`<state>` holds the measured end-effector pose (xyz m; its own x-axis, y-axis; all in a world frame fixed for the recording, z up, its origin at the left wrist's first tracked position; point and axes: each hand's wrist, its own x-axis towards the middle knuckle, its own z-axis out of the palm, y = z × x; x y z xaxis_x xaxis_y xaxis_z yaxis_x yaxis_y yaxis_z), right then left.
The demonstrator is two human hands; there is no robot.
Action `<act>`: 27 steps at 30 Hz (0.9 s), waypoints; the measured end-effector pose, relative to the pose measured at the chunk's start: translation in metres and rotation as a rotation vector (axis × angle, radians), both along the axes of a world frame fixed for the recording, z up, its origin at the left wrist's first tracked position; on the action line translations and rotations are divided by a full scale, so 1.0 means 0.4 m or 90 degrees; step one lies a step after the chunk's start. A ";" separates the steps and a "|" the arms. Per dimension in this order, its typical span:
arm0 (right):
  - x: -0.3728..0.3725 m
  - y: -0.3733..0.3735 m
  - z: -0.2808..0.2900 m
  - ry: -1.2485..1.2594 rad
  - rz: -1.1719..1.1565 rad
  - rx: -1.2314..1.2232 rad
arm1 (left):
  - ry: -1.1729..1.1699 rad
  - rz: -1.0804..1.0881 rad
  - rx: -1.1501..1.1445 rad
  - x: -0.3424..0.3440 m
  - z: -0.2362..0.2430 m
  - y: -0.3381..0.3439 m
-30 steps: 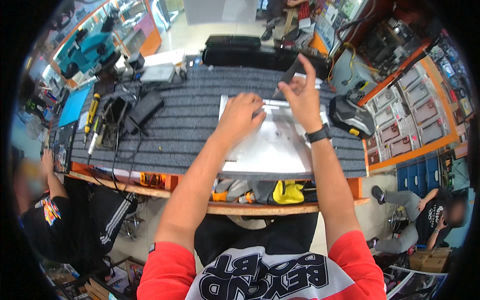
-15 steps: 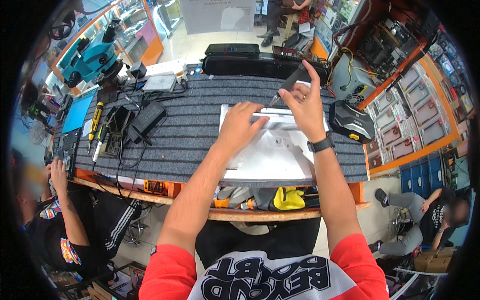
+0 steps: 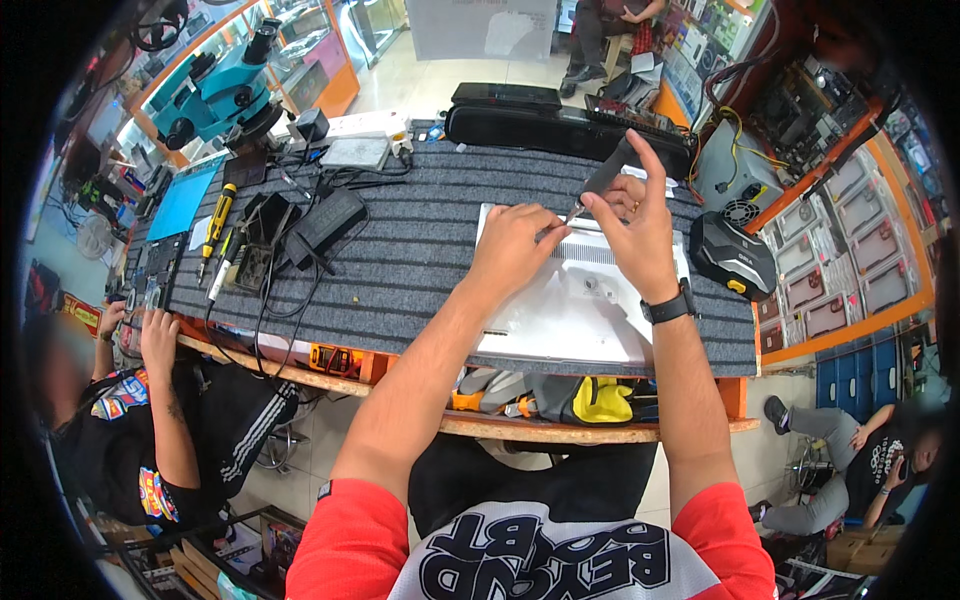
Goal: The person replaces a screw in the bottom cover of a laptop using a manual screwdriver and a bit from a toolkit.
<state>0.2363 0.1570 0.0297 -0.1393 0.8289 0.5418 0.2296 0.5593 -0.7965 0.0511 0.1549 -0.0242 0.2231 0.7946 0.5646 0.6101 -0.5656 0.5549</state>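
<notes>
A silver laptop point(image 3: 570, 318) lies bottom side up on the striped grey mat, its vent strip toward the far edge. In my right hand point(image 3: 640, 232) is a screwdriver point(image 3: 607, 174) with a dark handle, held tilted, its shaft slanting down and left to the laptop's far edge. My index finger is raised against the handle's end. My left hand point(image 3: 512, 248) rests over the laptop's far left part, thumb and fingertips pinched together beside the screwdriver's tip. Whatever lies between those fingertips is too small or hidden to make out.
Left on the mat are a black power adapter point(image 3: 327, 226) with cables, a yellow screwdriver point(image 3: 219, 220) and a teal microscope point(image 3: 215, 100). A black case point(image 3: 733, 256) stands right of the laptop. An open drawer below holds yellow gloves point(image 3: 602, 400). One person sits left, another right.
The view has shifted, so the bench appears farther right. My left thumb and fingertips have closed together and come nearer the screwdriver's tip. My right hand keeps its hold on the screwdriver.
</notes>
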 end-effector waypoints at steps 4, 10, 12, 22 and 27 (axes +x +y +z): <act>-0.006 -0.006 0.017 -0.039 -0.015 0.033 | 0.021 0.006 0.023 0.001 0.005 -0.003; 0.005 -0.008 -0.002 -0.082 -0.029 0.068 | 0.017 -0.002 0.012 0.006 0.010 -0.010; 0.005 0.005 0.007 -0.069 -0.021 0.085 | 0.021 -0.014 0.035 0.001 0.020 0.002; 0.018 -0.008 0.024 0.001 -0.027 0.047 | -0.086 -0.052 -0.056 0.003 0.017 -0.006; 0.019 -0.010 0.026 0.022 -0.018 0.023 | -0.120 -0.081 -0.069 0.003 0.019 -0.002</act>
